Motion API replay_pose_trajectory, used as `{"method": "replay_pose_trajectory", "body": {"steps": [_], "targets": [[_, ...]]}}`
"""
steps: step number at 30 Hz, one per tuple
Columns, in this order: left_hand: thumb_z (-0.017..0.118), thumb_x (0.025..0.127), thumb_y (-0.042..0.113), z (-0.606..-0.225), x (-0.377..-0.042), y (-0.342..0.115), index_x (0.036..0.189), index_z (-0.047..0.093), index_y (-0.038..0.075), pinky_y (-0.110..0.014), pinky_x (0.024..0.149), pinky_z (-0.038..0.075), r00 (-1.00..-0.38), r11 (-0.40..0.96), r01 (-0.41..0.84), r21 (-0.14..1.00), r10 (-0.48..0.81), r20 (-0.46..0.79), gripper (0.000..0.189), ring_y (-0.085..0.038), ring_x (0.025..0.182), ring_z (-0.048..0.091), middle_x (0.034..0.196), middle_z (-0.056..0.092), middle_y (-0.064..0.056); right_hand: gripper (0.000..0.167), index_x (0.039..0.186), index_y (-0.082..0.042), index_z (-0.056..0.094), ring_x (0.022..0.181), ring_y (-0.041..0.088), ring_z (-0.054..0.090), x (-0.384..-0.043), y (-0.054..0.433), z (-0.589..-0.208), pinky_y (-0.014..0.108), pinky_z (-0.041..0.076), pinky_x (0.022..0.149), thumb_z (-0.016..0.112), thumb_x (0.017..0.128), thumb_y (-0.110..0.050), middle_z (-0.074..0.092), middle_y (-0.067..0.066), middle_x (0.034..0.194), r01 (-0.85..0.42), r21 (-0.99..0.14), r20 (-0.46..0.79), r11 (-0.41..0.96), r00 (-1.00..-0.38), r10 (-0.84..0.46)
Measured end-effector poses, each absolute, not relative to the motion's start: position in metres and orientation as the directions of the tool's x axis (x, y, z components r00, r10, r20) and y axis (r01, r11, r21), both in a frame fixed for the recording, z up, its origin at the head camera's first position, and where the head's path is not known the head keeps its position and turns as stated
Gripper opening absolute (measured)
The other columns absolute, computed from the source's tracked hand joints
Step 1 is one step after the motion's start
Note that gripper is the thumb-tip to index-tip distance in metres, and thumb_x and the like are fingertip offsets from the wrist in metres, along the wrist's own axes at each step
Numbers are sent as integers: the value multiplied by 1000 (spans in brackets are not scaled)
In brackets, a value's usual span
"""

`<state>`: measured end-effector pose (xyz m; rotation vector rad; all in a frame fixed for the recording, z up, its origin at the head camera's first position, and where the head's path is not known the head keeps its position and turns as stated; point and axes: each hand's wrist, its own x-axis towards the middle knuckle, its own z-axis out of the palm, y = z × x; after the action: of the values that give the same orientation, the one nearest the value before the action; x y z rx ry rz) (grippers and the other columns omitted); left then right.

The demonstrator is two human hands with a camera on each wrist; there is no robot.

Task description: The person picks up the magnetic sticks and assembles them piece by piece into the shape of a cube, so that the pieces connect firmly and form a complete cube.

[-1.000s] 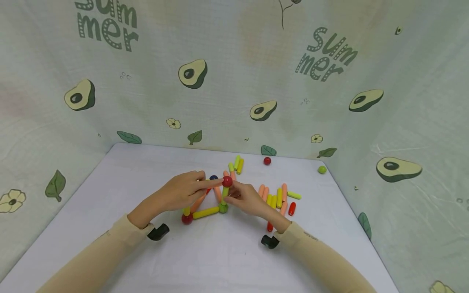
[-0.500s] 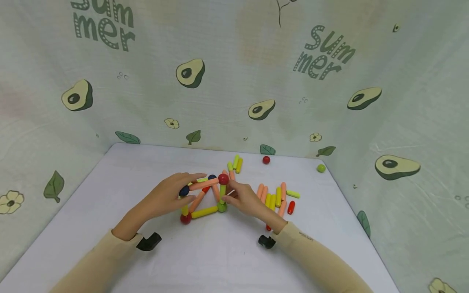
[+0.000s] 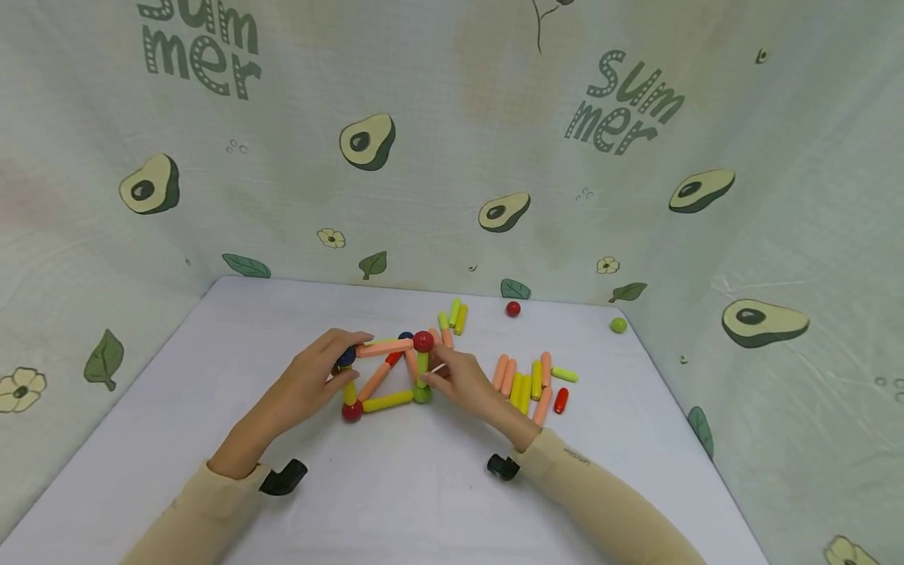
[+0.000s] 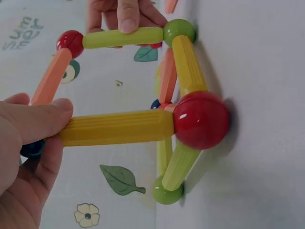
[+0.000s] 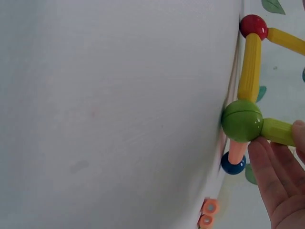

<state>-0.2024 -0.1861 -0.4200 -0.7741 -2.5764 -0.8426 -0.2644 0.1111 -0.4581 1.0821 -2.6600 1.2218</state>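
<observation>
A frame of toy building sticks and balls stands on the white table. My left hand point(image 3: 311, 377) is at its near left corner, pinching the upright yellow stick point(image 4: 119, 128) just under the blue ball point(image 3: 346, 357). Below that stick sits a red ball point(image 4: 201, 120). A peach stick point(image 3: 384, 348) runs across the top to another red ball point(image 3: 423, 340). My right hand point(image 3: 462, 380) pinches the upright light-green stick point(image 4: 124, 37), thumb on its side, between that red ball and the green ball point(image 5: 242, 120). A yellow stick point(image 3: 388, 401) joins the bottom balls.
Loose peach, yellow and red sticks point(image 3: 537, 380) lie right of the frame. Further back are several yellow and light-green sticks point(image 3: 461, 319), a loose red ball point(image 3: 513, 309) and a green ball point(image 3: 618, 325). A printed cloth point(image 3: 438, 157) hangs behind the table.
My left hand has left the top red ball, where its finger pointed, and moved left to the blue-ball corner. The frame has shifted slightly left and back. My right hand keeps its hold.
</observation>
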Motion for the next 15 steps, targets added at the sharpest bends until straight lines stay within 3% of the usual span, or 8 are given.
{"method": "replay_pose_trajectory", "body": {"steps": [8,15], "targets": [[81,90,-4,-432,-206,-187,143,57,11,-46,97,59,-808,686,557,468,318,496,60,-25,118,61,135,58,-9,23,116,-6,62,93,21,77,-269,103,-454,26,62,83,76,100,-14,76,10,106,-596,-612,280,520,-778,-562],[80,93,-1,-435,-206,-189,143,57,10,-46,100,58,-811,677,559,478,325,487,56,-24,120,61,138,57,-9,33,134,-5,66,100,22,75,-268,124,-445,30,62,89,73,102,-10,76,10,113,-579,-625,220,523,-774,-594]]}}
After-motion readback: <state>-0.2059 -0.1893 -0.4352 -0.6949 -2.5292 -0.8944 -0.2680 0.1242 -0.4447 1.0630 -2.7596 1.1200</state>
